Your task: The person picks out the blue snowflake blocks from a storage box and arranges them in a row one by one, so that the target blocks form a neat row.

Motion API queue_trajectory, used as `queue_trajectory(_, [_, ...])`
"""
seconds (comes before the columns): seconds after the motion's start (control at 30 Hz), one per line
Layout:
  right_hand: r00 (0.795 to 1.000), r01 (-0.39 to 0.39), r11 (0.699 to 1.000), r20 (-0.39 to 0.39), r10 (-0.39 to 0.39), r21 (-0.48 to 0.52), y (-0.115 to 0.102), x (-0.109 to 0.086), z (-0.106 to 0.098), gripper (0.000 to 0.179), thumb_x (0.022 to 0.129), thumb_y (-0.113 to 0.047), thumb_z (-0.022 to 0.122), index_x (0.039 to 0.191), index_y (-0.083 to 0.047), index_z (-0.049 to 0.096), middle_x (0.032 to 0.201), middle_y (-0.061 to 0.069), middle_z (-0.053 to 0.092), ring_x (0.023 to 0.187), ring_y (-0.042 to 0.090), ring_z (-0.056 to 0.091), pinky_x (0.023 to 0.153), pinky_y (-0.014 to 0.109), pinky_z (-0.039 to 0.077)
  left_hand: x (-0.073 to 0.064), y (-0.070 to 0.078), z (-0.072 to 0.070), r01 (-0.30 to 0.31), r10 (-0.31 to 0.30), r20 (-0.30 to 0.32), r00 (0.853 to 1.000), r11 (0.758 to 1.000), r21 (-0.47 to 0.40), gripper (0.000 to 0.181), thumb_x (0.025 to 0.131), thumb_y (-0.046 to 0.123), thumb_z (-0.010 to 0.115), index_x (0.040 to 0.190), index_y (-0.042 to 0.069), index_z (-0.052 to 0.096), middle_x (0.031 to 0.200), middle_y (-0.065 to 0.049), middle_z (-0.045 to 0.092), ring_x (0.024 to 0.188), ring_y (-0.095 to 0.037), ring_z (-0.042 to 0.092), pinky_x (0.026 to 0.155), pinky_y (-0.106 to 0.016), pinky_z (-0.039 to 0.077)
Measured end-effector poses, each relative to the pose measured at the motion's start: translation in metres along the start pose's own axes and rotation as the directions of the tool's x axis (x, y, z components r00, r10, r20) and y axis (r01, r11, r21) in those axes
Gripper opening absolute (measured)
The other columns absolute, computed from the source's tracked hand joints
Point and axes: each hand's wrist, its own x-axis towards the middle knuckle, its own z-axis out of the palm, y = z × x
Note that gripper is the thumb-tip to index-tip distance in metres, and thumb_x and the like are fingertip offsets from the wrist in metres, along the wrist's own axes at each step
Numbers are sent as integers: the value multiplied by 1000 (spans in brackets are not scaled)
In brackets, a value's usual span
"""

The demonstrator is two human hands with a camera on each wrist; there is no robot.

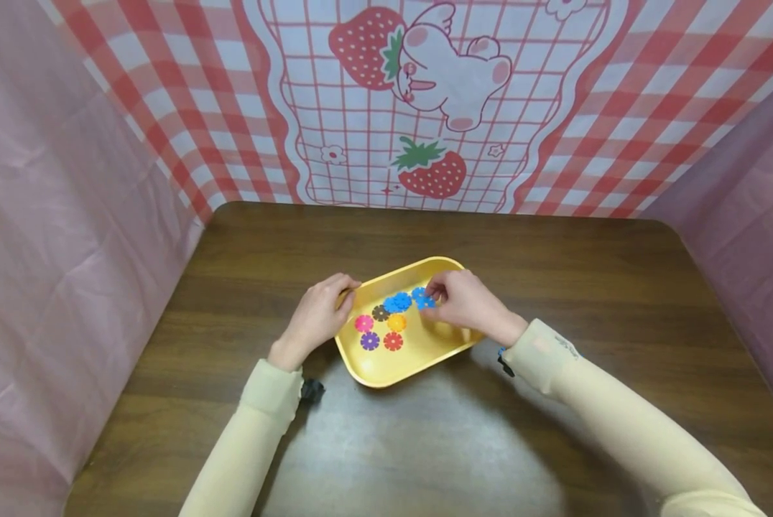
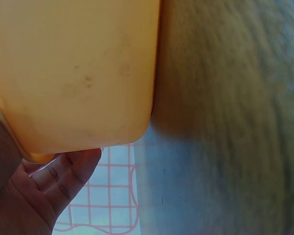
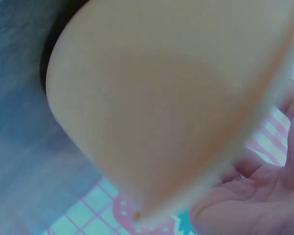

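Note:
My left hand (image 1: 315, 312) grips the rim of a yellow plastic tray (image 1: 386, 366) at its left side. In the left wrist view, fingers (image 2: 71, 176) reach behind the tray's wall (image 2: 73, 73). My right hand (image 1: 470, 305) reaches over the tray's right side and pinches a blue snowflake-shaped building disc (image 1: 420, 296). Just left of it lie overlapping blue discs (image 1: 397, 301). Dark brown (image 1: 381, 313), orange (image 1: 396, 323), pink (image 1: 363, 324), purple (image 1: 370, 341) and red (image 1: 393, 341) discs lie near them. The tray wall (image 3: 152, 98) hides the right fingertips in the right wrist view.
The tray stands on a dark wooden table (image 1: 244, 287). A red-and-white checked cloth (image 1: 218, 93) with strawberries hangs behind it. Pink curtains hang at the left (image 1: 70, 215) and right (image 1: 742, 187).

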Motion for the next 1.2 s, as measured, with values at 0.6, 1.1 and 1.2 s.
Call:
queue_trajectory(0.6, [981,-38,997,-188,51,71,21,-50,-43,31,78,-17,85,100,0,70,89,8,67,80,24,59,72,37,52,0,-1,0,-1,1,0,1000,1000,-21,14,94,2,65,107,-1,70,104,-14,70,91,-27,68,82,-41,57])
queue_trajectory(1.1, [952,-124,991,-275,134,53,56,-95,-64,32,82,-26,83,101,-5,70,90,6,67,80,21,58,68,20,49,0,-2,1,16,-16,7,1000,1000,-19,13,95,3,65,107,0,70,104,-13,69,91,-27,68,83,-40,57])
queue_trajectory(1.2, [945,-137,989,-295,145,47,63,-104,-66,33,81,-27,84,100,-5,71,89,7,67,80,22,59,67,16,47,0,-1,2,27,-27,9,1000,999,-20,14,95,3,65,107,0,70,104,-12,69,92,-27,68,83,-41,57])
